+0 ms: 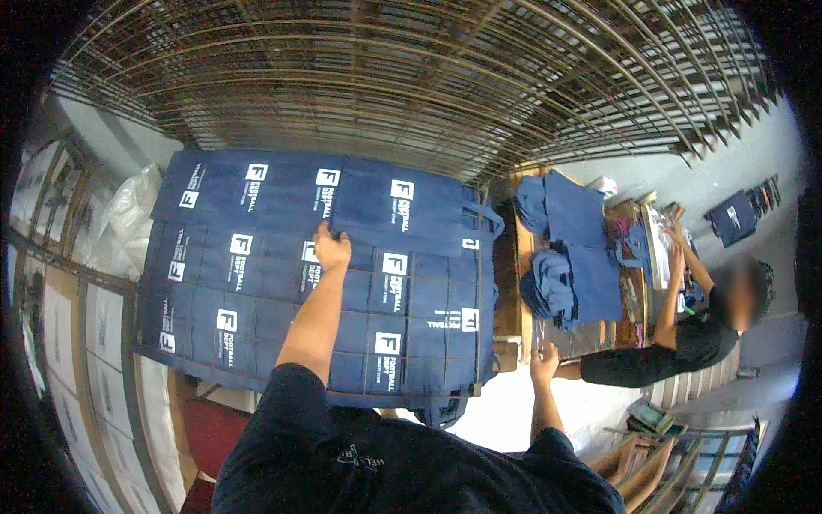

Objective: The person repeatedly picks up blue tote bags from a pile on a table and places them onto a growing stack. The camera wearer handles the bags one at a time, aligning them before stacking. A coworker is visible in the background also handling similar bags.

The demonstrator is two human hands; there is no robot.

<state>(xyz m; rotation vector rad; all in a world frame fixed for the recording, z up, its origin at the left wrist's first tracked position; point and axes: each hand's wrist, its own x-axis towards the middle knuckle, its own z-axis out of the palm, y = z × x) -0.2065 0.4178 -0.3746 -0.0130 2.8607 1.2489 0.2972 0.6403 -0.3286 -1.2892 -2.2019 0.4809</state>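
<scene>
Lying beneath my part-open, empty left grip point(332, 248), cloth point(358, 216) extends all round; right grip point(544, 363) curled, contents unclear.

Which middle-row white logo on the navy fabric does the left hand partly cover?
The third logo from the left: the left hand overlaps it, and no other logo in that row.
</scene>
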